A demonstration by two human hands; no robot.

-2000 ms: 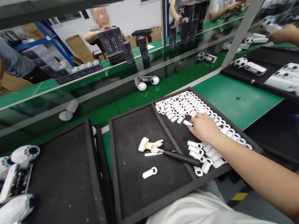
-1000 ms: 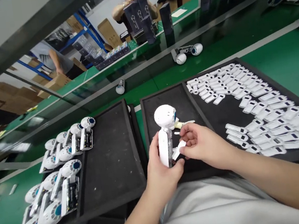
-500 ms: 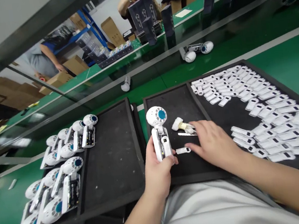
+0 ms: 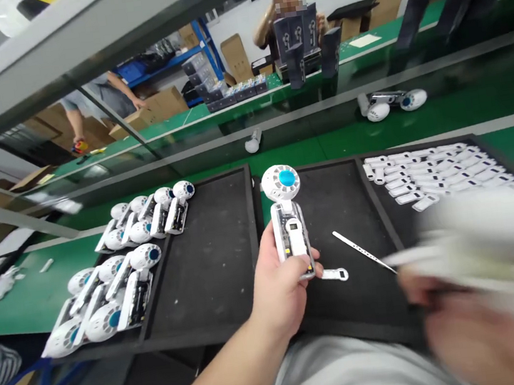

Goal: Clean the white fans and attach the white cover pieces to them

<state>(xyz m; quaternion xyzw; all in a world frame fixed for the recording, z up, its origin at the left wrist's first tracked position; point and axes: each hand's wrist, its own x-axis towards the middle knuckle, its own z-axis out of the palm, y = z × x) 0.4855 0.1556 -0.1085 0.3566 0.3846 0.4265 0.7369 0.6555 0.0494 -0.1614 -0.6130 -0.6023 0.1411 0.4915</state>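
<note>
Over the black foam tray (image 4: 341,219), left hand (image 4: 281,284) closed around a white robot (image 4: 288,226), right hand (image 4: 463,323) blurred, grip unclear

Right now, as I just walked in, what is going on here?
The person's left hand grips a white robot figure with a round blue-centred head above a black foam tray. The right hand is blurred by motion, so its hold is unclear. A small white plastic tag lies beside the left hand. Rows of white plastic pieces lie farther right.
</note>
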